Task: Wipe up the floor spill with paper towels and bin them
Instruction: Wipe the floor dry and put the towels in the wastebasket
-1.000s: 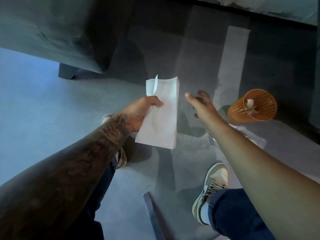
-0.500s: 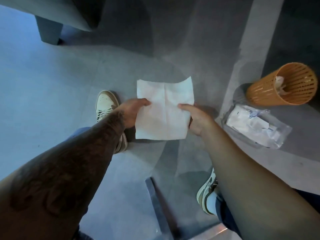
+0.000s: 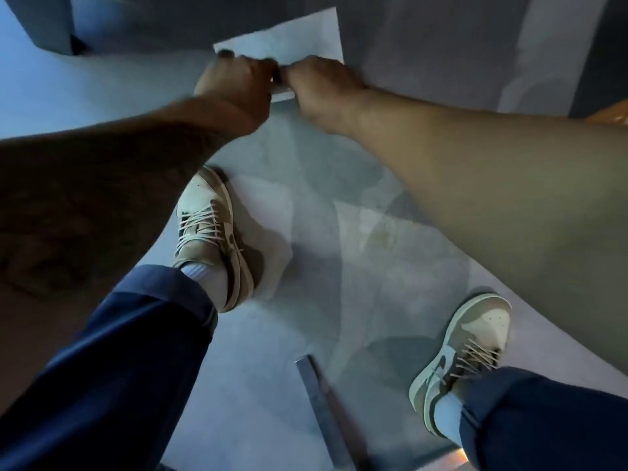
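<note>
The left hand [image 3: 238, 83] and right hand [image 3: 319, 86] sit knuckle to knuckle, each curled on the near edge of the paper towel [image 3: 289, 39]. The towel is spread beyond the feet, and I cannot tell whether it touches the floor [image 3: 85, 83]. Gripped so close together, its outer corners go unsupported, so it may fold or tear once wet. A faint yellowish mark [image 3: 382, 234] between the shoes may be the spill, and a step could smear it.

Around are a dark furniture leg [image 3: 44, 25], the left shoe [image 3: 210, 229], a metal strip [image 3: 323, 413] on the floor and the right shoe [image 3: 469, 348]. The orange bin [image 3: 615, 113] barely shows at the right edge, past the right forearm.
</note>
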`<action>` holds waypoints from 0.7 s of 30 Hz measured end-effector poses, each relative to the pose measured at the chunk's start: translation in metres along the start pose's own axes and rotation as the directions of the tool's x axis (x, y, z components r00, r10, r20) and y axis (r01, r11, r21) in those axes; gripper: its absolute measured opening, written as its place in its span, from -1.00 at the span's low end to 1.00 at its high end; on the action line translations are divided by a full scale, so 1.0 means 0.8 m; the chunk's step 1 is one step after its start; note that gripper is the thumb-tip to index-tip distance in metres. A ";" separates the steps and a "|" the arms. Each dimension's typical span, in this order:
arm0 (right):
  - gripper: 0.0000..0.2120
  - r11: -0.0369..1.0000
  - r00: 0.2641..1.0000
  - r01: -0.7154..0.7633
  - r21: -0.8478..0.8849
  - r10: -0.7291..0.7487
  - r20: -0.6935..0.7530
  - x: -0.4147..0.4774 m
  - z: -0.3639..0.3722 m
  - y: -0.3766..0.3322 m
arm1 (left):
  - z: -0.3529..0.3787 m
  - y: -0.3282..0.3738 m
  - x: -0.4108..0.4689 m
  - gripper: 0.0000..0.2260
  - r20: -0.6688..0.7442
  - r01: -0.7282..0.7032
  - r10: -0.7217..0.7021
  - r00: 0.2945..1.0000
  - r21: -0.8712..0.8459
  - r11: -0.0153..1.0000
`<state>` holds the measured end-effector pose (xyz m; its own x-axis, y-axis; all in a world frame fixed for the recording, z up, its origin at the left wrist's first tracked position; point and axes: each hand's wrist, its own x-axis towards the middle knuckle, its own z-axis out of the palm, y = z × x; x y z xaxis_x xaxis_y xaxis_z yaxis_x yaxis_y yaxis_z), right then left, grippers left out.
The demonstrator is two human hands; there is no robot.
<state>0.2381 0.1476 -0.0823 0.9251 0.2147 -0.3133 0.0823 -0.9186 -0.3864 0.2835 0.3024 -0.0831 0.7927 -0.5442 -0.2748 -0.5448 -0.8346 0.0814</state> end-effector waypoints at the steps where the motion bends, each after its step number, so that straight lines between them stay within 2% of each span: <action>1: -0.61 1.000 0.999 -0.010 -0.012 0.011 0.039 0.004 0.013 0.004 | 0.021 -0.004 0.000 -0.70 0.055 0.018 -0.017 0.998 -0.016 1.000; 5: -0.63 0.999 0.965 -0.014 -0.044 0.025 0.262 0.001 0.070 0.019 | 0.103 -0.014 -0.019 -0.66 0.288 0.048 -0.006 0.958 -0.139 0.989; 7: -0.63 0.997 0.946 0.036 -0.074 -0.010 0.324 -0.011 0.100 0.024 | 0.130 -0.013 -0.032 -0.55 0.318 0.036 0.023 0.948 -0.179 0.983; 10: -0.63 0.987 0.967 0.095 -0.133 -0.060 0.248 -0.012 0.123 0.030 | 0.138 -0.003 -0.035 -0.42 0.260 0.070 -0.039 0.965 -0.110 0.992; 12: -0.49 0.982 0.983 0.066 -0.176 -0.034 0.178 -0.003 0.123 0.022 | 0.135 0.003 -0.029 -0.32 0.302 0.085 -0.075 0.950 -0.018 0.996; 14: -0.38 0.976 0.983 0.023 -0.215 0.017 0.181 0.009 0.125 0.016 | 0.135 0.004 -0.022 -0.27 0.347 0.082 -0.082 0.934 0.016 0.996; 17: -0.47 0.978 0.967 0.006 -0.209 0.048 0.250 0.017 0.125 0.012 | 0.141 -0.002 -0.018 -0.35 0.322 0.108 -0.084 0.943 -0.057 0.993; 21: -0.51 0.980 0.966 0.020 -0.196 0.031 0.257 0.020 0.128 0.011 | 0.142 -0.003 -0.024 -0.46 0.273 0.127 -0.099 0.957 -0.087 0.988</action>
<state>0.2156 0.1767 -0.1795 0.8011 0.2637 -0.5374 0.1719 -0.9613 -0.2154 0.2384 0.3250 -0.1872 0.7379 -0.4149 -0.5324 -0.4137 -0.9012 0.1290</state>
